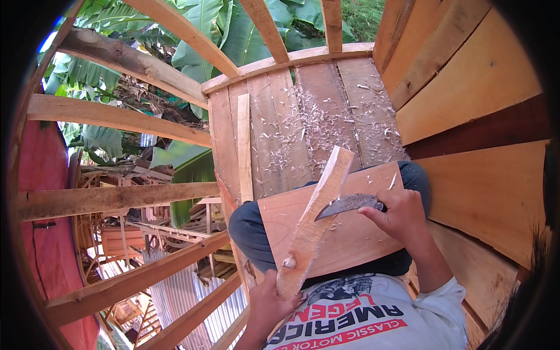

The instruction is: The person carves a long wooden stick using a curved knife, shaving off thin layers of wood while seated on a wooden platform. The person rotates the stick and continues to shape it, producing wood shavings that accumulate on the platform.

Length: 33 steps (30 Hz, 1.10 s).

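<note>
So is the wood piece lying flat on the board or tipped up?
Tipped up: the wood piece slants across the board, its far end raised.

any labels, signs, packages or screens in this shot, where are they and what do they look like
No packages, signs or screens show.
Printed shirt: on the person's chest at the bottom edge, white fabric with a red banner, black lettering and a dark graphic, between the left hand gripping the wood strip and the right hand holding the curved blade.
</note>
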Motion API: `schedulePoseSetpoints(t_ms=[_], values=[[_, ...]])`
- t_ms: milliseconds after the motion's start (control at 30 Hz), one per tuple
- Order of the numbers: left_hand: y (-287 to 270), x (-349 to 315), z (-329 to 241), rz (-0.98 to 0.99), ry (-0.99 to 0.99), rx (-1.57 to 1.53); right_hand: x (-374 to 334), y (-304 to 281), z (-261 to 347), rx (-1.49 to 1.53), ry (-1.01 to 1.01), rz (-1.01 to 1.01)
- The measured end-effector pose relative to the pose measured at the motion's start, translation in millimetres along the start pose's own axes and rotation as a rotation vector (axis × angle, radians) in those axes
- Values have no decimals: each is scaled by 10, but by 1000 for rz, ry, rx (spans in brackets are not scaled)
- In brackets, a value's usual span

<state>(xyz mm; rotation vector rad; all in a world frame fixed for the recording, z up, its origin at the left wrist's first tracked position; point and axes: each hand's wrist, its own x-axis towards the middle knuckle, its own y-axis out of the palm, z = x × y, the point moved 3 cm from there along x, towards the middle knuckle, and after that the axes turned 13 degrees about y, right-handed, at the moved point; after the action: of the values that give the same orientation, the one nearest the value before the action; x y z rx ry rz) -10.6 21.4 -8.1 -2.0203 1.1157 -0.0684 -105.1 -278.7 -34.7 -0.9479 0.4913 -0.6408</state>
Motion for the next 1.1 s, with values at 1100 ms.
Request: schedulePoseSetpoints(t_ms=[1100], values=[[209,445,-265,167,198,-17,-152,414,386,1495,389,470]])
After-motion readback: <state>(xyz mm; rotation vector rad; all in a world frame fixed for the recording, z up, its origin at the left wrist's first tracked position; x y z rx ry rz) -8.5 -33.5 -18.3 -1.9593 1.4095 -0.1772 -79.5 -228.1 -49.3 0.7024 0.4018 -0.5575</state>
